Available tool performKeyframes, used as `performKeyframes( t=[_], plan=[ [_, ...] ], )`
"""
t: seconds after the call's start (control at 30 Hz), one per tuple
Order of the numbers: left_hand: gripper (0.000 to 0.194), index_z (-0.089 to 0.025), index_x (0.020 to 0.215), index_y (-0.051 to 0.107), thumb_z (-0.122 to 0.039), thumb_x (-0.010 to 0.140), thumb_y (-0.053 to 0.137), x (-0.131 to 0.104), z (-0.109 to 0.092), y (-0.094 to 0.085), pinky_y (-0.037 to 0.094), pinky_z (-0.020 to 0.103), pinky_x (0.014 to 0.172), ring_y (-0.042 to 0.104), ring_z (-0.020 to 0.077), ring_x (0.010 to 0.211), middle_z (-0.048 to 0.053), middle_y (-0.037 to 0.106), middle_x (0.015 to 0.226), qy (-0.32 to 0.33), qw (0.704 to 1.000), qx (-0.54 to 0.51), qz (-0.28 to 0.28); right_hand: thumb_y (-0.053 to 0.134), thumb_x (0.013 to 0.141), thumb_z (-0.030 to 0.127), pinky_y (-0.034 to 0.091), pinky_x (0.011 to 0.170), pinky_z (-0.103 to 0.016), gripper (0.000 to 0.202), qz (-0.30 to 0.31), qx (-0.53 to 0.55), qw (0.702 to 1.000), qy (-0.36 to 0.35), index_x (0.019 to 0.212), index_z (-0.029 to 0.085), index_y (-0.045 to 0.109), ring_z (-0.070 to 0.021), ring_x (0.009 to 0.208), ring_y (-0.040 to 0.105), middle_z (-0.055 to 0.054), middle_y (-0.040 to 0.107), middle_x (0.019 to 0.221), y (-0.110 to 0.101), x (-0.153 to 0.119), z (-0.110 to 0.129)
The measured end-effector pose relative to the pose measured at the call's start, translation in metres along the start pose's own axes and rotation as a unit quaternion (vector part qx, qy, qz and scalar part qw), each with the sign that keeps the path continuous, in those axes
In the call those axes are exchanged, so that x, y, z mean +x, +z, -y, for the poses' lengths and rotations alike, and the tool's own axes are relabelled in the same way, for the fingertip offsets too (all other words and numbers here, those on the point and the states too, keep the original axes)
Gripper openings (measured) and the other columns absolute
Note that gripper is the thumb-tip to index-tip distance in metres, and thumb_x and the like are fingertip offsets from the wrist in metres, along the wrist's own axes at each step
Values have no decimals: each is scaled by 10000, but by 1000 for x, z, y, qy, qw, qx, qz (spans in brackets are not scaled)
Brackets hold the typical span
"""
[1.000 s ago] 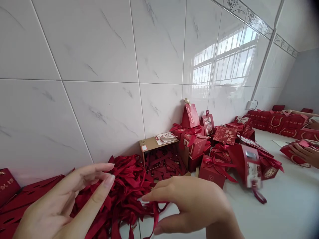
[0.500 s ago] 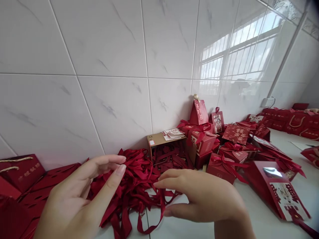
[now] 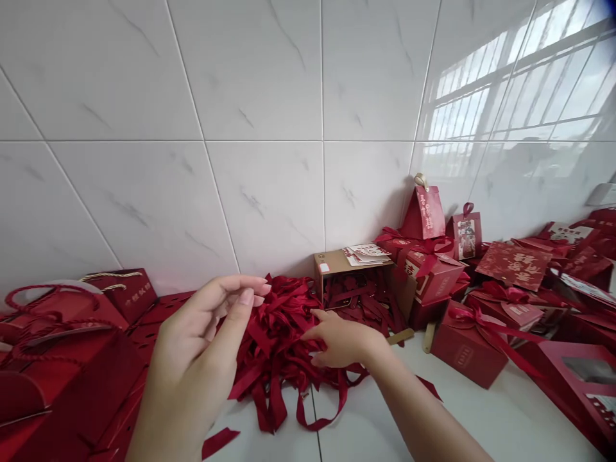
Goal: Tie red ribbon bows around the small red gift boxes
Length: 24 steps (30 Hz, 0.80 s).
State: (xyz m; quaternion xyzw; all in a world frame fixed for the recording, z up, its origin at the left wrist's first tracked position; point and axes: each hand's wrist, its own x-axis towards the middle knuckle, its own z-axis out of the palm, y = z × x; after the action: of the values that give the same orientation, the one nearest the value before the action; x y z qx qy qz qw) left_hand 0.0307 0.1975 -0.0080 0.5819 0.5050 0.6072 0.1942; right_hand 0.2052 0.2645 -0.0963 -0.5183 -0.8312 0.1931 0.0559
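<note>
A tangled heap of dark red satin ribbons (image 3: 283, 321) lies on the white surface in front of me. My right hand (image 3: 339, 337) has reached to the heap's right side, fingers apart and their tips at the ribbons; no ribbon is visibly gripped. Left of the heap, my left hand (image 3: 202, 359) is raised in front of the camera. Its fingers curl loosely toward the thumb, with nothing visible between them. Just behind my right hand lies a cardboard box (image 3: 353, 268) on its side, its opening facing me, holding more dark red strips.
Folded red gift boxes (image 3: 469, 353) with bows are stacked on the right, with a small upright red bag (image 3: 423, 215) on top. Printed cards (image 3: 368, 254) rest on the cardboard box. Red bags with rope handles (image 3: 62, 359) crowd the left. A tiled wall (image 3: 264, 192) stands behind.
My right hand has moved forward to the ribbon heap. My left thumb and fingers have drawn slightly closer together. The view has turned left, showing more red bags there.
</note>
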Motion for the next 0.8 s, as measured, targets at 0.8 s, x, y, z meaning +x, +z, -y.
performKeyframes(
  t=[0.8],
  plan=[
    [321, -243, 1071, 580, -419, 914, 361, -28, -15, -27, 465, 312, 902, 614, 194, 1022, 45, 672, 1076, 137, 953, 143, 228, 243, 938, 304, 241, 1111, -512, 473, -199, 24, 970, 135, 1321, 229, 509, -241, 1355, 341, -67, 415, 1444, 167, -78, 49]
  ],
)
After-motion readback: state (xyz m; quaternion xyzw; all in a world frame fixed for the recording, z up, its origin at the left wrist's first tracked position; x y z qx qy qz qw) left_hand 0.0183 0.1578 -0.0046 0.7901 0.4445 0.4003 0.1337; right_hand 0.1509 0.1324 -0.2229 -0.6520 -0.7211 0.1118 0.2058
